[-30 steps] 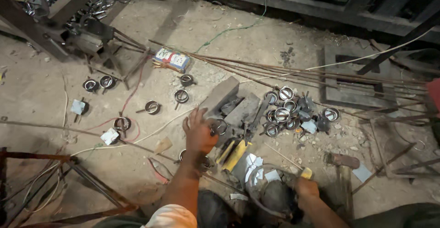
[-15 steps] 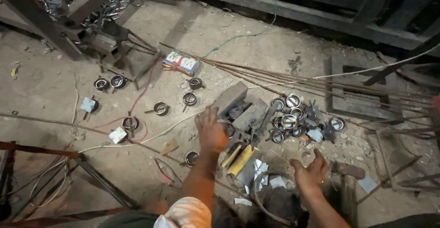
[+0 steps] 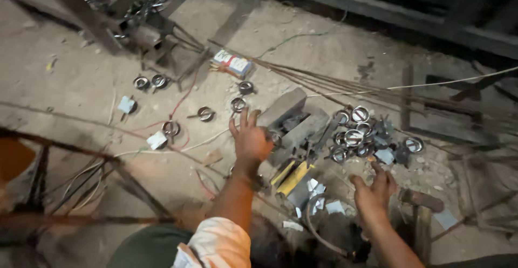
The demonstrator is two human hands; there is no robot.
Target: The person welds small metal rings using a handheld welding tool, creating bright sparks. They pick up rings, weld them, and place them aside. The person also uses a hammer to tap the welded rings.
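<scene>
Concrete floor (image 3: 81,79) carries long steel rods (image 3: 345,87), then a grey block (image 3: 283,106) with the heap of round metal rings (image 3: 353,136) just right of it. Left hand (image 3: 251,141) hovers fingers spread, empty, at the block's near end; right hand (image 3: 375,190) is loosely spread, empty, just below the heap. Judgement: pinch one ring by its rim, avoid dragging neighbours.

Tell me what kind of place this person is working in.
Probably a metal fabrication or welding workshop, with work done on the floor. The left hand reaches toward grey metal blocks, a pile of shiny metal rings lies near the right hand, and long steel rods cross the dusty concrete floor.
</scene>
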